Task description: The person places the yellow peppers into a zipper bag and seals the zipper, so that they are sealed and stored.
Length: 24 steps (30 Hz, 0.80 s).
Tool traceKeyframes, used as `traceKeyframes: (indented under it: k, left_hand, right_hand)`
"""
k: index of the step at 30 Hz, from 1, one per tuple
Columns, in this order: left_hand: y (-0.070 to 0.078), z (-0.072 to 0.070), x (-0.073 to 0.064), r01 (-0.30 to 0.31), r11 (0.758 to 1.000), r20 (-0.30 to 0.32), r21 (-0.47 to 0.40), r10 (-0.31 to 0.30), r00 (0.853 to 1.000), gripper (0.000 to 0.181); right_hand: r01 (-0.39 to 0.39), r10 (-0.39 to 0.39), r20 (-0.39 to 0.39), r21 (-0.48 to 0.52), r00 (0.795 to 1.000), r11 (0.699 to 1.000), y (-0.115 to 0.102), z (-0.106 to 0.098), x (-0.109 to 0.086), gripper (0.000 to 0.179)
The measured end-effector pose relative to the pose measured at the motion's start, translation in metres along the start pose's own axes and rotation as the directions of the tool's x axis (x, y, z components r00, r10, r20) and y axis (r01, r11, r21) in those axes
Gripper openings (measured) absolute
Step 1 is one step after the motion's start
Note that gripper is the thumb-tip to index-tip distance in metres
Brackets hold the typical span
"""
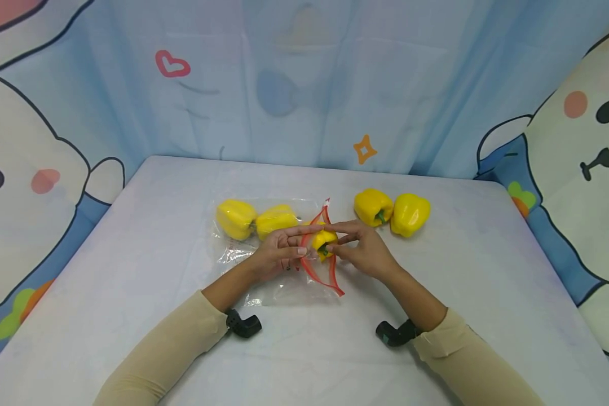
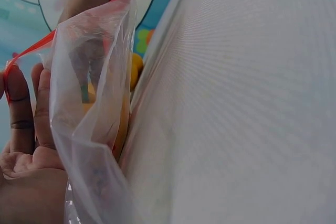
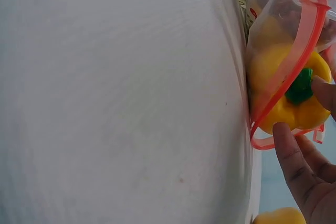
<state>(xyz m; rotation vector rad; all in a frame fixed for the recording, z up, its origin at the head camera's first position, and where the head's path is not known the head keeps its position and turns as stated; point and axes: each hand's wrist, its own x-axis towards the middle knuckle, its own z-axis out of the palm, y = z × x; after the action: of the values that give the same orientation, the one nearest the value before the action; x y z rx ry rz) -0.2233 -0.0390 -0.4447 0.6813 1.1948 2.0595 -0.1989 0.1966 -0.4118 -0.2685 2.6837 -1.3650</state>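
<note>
A clear zip bag [image 1: 279,290] with a red closure strip lies on the table, its mouth spread toward the right. Two yellow bell peppers [image 1: 235,219] are inside it, and a third yellow bell pepper [image 3: 281,85] with a green stem sits at the mouth. My left hand [image 1: 279,254] is at the mouth, with straight fingers [image 2: 21,108] along the red strip and the thumb at the strip's near side. My right hand [image 1: 365,248] holds the third pepper, its thumb [image 3: 323,93] by the stem and its fingertips at the pepper's edge.
Two more yellow bell peppers, one [image 1: 373,206] with its stem facing forward and another [image 1: 410,214] beside it, lie behind my right hand. A white cloth covers the table [image 1: 182,338]. A printed blue curtain [image 1: 304,84] hangs along the back and sides.
</note>
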Motion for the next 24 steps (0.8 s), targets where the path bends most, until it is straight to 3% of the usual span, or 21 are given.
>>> traceKeyframes:
  k: [5,11,14,20,24]
  left_hand:
    - [-0.0004,-0.0005,-0.0006,-0.013,1.000,0.021,-0.002,0.013,1.000,0.085]
    - [-0.0010,-0.0015,-0.0005,-0.014,1.000,0.025,-0.006,0.014,1.000,0.082]
    - [-0.0008,-0.0013,-0.0007,-0.012,1.000,0.024,-0.009,0.013,1.000,0.083]
    - [0.0007,-0.0001,-0.0009,-0.004,1.000,0.011,-0.007,0.004,1.000,0.083]
    - [0.0007,-0.0002,-0.0007,-0.004,1.000,0.016,-0.006,0.004,1.000,0.084]
  right_hand:
    - [-0.041,0.037,-0.043,-0.087,0.998,0.995,-0.0044,0.0014,-0.0025,0.042]
    - [0.082,-0.106,-0.117,-0.198,0.987,0.977,-0.0056,0.0068,-0.0019,0.040]
    - [0.107,-0.141,-0.138,-0.228,0.980,0.968,-0.0068,0.0086,-0.0013,0.039]
    - [0.118,-0.156,-0.151,-0.232,0.976,0.966,-0.0095,0.0087,0.0001,0.041]
    - [0.079,-0.099,-0.103,-0.177,0.990,0.981,-0.0069,0.0046,0.0015,0.042]
